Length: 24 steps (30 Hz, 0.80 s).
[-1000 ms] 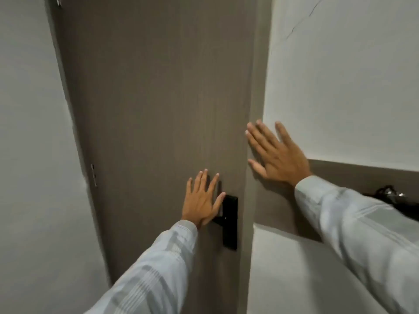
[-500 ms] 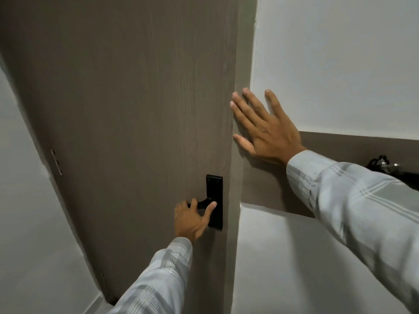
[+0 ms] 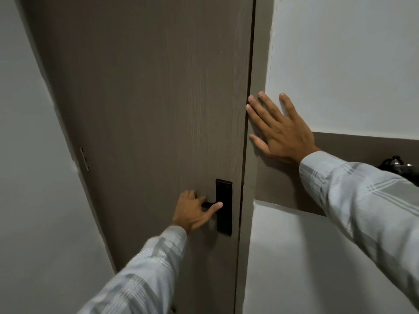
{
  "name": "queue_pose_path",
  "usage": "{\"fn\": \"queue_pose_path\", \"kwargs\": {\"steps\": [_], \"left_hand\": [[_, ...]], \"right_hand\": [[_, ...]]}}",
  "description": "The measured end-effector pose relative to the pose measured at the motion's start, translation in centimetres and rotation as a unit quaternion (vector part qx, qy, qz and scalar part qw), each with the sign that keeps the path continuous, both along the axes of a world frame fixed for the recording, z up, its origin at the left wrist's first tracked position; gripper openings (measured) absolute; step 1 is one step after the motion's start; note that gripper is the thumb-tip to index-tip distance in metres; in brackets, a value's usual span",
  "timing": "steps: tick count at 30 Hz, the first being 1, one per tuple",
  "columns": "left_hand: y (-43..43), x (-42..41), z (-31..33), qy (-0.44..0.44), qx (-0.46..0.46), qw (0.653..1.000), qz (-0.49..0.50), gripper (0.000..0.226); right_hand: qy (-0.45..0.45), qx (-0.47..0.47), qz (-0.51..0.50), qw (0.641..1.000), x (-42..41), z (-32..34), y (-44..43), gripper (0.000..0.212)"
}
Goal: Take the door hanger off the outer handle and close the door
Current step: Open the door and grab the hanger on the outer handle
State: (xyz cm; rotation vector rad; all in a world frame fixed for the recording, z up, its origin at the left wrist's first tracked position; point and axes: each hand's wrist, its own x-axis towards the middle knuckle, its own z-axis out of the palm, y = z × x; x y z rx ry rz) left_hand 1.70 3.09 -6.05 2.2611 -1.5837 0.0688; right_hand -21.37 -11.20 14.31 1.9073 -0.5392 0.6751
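Note:
The brown wood-grain door [image 3: 147, 98] fills the middle of the view and sits flush in its frame [image 3: 254, 155]. A black handle plate [image 3: 224, 207] is mounted near its right edge. My left hand [image 3: 192, 211] is curled around the black lever of the handle, thumb stretched toward the plate. My right hand [image 3: 278, 130] lies flat, fingers spread, on the frame and the wall to the right of the door. No door hanger is in view.
A white wall [image 3: 27, 177] runs along the left, with a metal hinge [image 3: 84, 159] at the door's left edge. The right wall [image 3: 340, 64] is white with a brown band. A dark object [image 3: 399, 167] sits at the far right edge.
My left hand went from flat on the door down to the lever and closed around it. The right hand stayed flat on the frame. The view shifted slightly.

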Motion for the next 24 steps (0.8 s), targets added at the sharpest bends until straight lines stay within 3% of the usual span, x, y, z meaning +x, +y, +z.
{"fn": "queue_pose_path", "kwargs": {"steps": [2, 4, 14, 17, 24], "left_hand": [[0.7, 0.9, 1.2, -0.08, 0.018, 0.996, -0.031, 0.093], [1.5, 0.8, 1.1, -0.1, 0.018, 0.994, -0.035, 0.095], [7.3, 0.1, 0.0, -0.07, -0.01, 0.997, 0.033, 0.101], [9.2, -0.4, -0.3, -0.055, -0.019, 0.997, 0.056, 0.093], [14.0, -1.6, -0.8, -0.043, -0.052, 0.99, 0.126, 0.089]], "right_hand": [[0.003, 0.006, -0.001, 1.0, -0.1, 0.0, 0.3, 0.075], [0.004, 0.009, -0.005, 1.0, -0.2, 0.0, 0.4, 0.074], [-0.006, 0.07, 0.006, 0.998, -0.7, 0.2, 1.5, 0.076], [-0.019, 0.095, 0.02, 0.995, -1.0, 0.1, 1.9, 0.073], [-0.033, 0.134, 0.151, 0.979, 0.5, -5.9, 4.8, 0.049]]}}
